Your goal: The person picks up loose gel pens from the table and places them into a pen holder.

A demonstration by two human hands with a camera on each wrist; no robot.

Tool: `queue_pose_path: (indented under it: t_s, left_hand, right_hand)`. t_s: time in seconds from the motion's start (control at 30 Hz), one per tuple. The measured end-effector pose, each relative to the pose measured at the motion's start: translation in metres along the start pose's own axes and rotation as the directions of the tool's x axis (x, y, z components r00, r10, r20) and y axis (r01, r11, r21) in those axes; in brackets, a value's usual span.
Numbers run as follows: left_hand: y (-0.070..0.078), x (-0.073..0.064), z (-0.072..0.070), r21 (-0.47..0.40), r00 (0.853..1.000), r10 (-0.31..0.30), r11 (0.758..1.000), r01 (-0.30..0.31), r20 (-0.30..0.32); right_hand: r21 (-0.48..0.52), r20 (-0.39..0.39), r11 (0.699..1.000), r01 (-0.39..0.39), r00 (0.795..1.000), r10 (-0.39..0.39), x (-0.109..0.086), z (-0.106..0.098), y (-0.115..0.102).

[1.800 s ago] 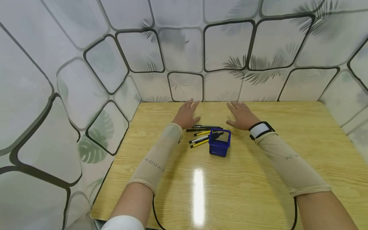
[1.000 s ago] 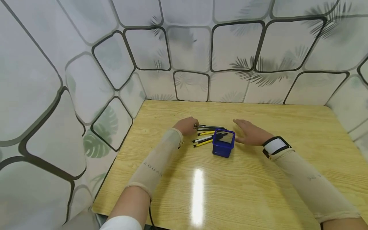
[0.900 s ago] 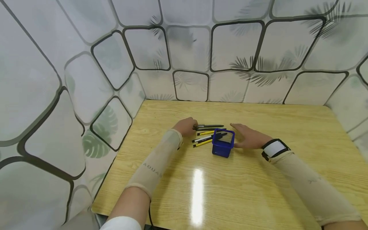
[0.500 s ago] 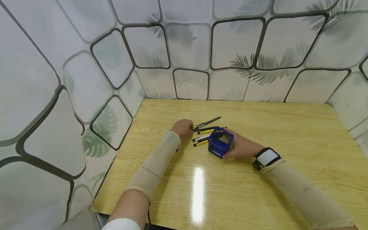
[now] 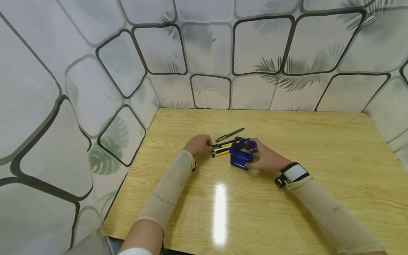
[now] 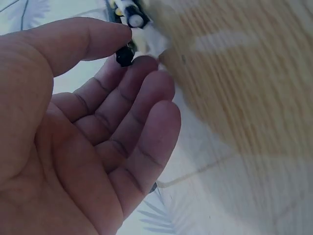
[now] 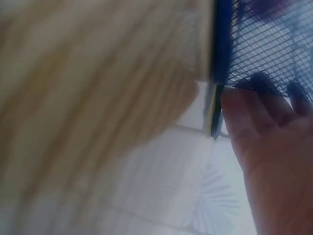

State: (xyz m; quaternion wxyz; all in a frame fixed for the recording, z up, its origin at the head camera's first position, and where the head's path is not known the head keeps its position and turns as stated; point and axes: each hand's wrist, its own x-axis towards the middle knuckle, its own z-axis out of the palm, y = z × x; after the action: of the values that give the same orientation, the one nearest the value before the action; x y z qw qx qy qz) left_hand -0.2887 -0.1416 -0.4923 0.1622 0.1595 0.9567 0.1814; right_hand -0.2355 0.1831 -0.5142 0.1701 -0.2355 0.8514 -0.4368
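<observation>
Booth-like spot — leaf-print walls [image 5: 105,159], table [image 5: 271,212]

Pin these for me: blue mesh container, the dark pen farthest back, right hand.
Blue mesh container [image 5: 238,161]: head view, on its near wall.
Dark pen farthest back [image 5: 231,134]: head view, mid-barrel.
Right hand [image 5: 267,158]: head view, middle of the hand.

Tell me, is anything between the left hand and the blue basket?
Yes: a bunch of pens lies between them, stretching from the left hand to the blue basket. Whether their far ends are inside or behind it, I can't tell.
</observation>
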Motion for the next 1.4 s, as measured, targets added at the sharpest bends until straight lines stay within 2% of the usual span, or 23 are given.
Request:
queue_pose_path:
  t_s: [0.1,0.23,0.47,0.57,0.67,0.73,0.83,0.93,1.03,1.1,1.2,1.27,1.4]
  left_hand:
    - [-0.002,-0.007,-0.001,-0.071,1.000,-0.006,0.997,0.005,-0.021]
    - [-0.003,-0.015,0.001,-0.154,0.998,-0.013,0.988,0.004,-0.057]
    - [-0.005,-0.015,0.003,-0.268,0.992,0.005,0.963,-0.039,-0.128]
    - [-0.001,-0.015,-0.003,-0.322,0.983,0.016,0.944,-0.076,-0.184]
    - [0.003,-0.015,-0.010,-0.364,0.966,0.028,0.923,-0.124,-0.258]
    - [0.007,-0.016,-0.015,-0.376,0.947,0.038,0.912,-0.163,-0.320]
    - [0.013,-0.018,-0.024,-0.379,0.907,0.050,0.897,-0.225,-0.419]
    - [0.022,-0.020,-0.034,-0.378,0.856,0.061,0.879,-0.289,-0.514]
    - [0.032,-0.027,-0.045,-0.376,0.798,0.077,0.852,-0.364,-0.598]
    - [0.041,-0.033,-0.051,-0.369,0.759,0.099,0.828,-0.421,-0.643]
    - [0.054,-0.044,-0.060,-0.356,0.713,0.148,0.786,-0.506,-0.686]
    - [0.062,-0.052,-0.064,-0.338,0.691,0.191,0.763,-0.552,-0.697]
    - [0.077,-0.066,-0.071,-0.280,0.670,0.288,0.744,-0.607,-0.684]
  right_hand:
    - [0.107,0.035,0.993,0.039,0.998,-0.043,0.003,-0.003,0.008]
    - [0.238,0.062,0.970,0.058,0.995,-0.074,0.005,-0.003,0.014]
    - [0.388,0.053,0.918,0.078,0.993,-0.106,0.010,0.004,0.024]
    - [0.425,0.039,0.901,0.087,0.993,-0.114,0.010,0.006,0.027]
    - [0.440,0.025,0.893,0.095,0.993,-0.118,0.010,0.007,0.031]
    - [0.450,0.024,0.887,0.103,0.992,-0.127,0.010,0.007,0.033]
    - [0.463,0.030,0.880,0.109,0.990,-0.138,0.011,0.009,0.034]
    - [0.477,0.034,0.872,0.111,0.989,-0.145,0.011,0.010,0.034]
    - [0.476,0.036,0.873,0.104,0.990,-0.138,0.011,0.011,0.034]
    - [0.469,0.037,0.878,0.097,0.991,-0.129,0.010,0.011,0.034]
    - [0.459,0.042,0.884,0.088,0.992,-0.121,0.010,0.010,0.033]
    - [0.451,0.042,0.888,0.085,0.992,-0.116,0.010,0.010,0.033]
    - [0.445,0.040,0.890,0.097,0.991,-0.129,0.010,0.009,0.034]
